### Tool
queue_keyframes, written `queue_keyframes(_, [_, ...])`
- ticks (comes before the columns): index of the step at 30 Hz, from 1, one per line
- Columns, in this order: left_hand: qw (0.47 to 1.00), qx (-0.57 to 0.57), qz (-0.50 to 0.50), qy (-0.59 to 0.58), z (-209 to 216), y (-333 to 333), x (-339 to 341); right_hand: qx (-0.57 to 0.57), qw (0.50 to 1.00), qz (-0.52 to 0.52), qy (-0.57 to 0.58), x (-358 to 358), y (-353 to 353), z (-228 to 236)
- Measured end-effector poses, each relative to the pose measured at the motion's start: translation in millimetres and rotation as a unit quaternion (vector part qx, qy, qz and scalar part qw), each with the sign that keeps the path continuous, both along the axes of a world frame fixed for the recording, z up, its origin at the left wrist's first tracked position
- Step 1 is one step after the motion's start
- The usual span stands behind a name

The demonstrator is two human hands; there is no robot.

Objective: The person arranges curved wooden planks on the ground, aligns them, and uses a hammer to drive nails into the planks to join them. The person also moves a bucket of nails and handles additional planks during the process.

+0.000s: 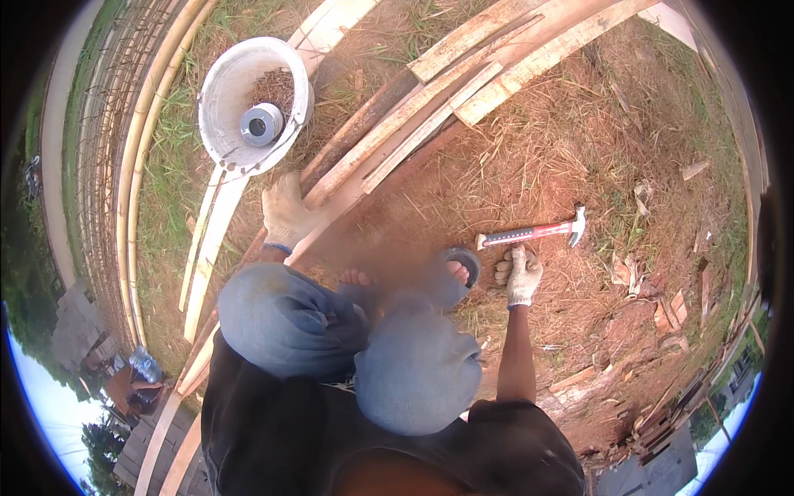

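The right hand [519,274], in an off-white knitted glove, is right of centre in the frame. Its fingers are curled inward; whether they enclose anything small cannot be determined. The left hand [285,213], in a matching glove, is left of centre, at a long, flat, pale timber plank [337,212]. Whether it grips or merely rests there cannot be determined.

Just above the right hand, a claw hammer with a red-and-black handle and metal head [529,235] lies on the ground, head toward the right of the frame. Handling: expect a rigid, head-heavy tool; take hold of the handle toward its left end.

The plank runs diagonally from the left hand toward the upper right, among rough-sawn boards [488,41]. Handling: expect a stiff, unwieldy length with rough edges; support it at two separated points.

In the upper left, a round, whitish, open bucket [212,91] contains a grey ring-shaped roll [248,124] and loose brown material. Farther left, long yellowish poles [149,91] stand beside a rusty metal lattice [98,174].
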State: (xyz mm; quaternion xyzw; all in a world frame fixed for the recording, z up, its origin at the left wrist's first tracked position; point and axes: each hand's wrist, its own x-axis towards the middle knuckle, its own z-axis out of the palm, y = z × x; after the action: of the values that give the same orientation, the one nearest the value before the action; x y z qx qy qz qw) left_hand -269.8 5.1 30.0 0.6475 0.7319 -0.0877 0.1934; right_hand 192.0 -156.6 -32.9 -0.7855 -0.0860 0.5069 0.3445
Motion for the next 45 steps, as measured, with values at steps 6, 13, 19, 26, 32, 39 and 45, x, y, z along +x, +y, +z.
queue_keyframes(6, [1.000, -0.003, -0.005, 0.016, 4.4, -1.7, 3.3, 0.017, 0.999, 0.048, 0.011, 13.6, -7.6, -16.7])
queue_keyframes(13, [0.990, -0.136, -0.018, 0.041, 29.7, 25.8, 19.9, 0.006, 0.998, 0.054, 0.025, 17.5, -7.3, -7.4])
queue_keyframes(19, [0.989, -0.005, -0.118, -0.085, 49.0, 70.2, 61.6, 0.023, 0.999, 0.023, 0.002, 7.6, -13.6, -7.9])
queue_keyframes(26, [0.982, -0.005, -0.166, -0.091, 57.7, 211.0, 188.7, 0.063, 0.998, -0.019, -0.010, -3.6, -9.1, -2.0])
queue_keyframes(32, [0.980, -0.008, -0.175, -0.094, 10.6, 229.7, 211.9, 0.060, 0.995, -0.074, -0.010, -10.4, -7.4, -0.3])
queue_keyframes(39, [0.981, 0.028, -0.158, -0.108, 1.2, 223.5, 219.3, 0.055, 0.995, -0.067, -0.039, -2.3, -14.4, -8.5])
queue_keyframes(45, [0.985, 0.006, -0.103, -0.136, -5.0, 227.4, 208.4, 0.054, 0.997, -0.025, -0.053, 4.2, -4.7, -13.5])
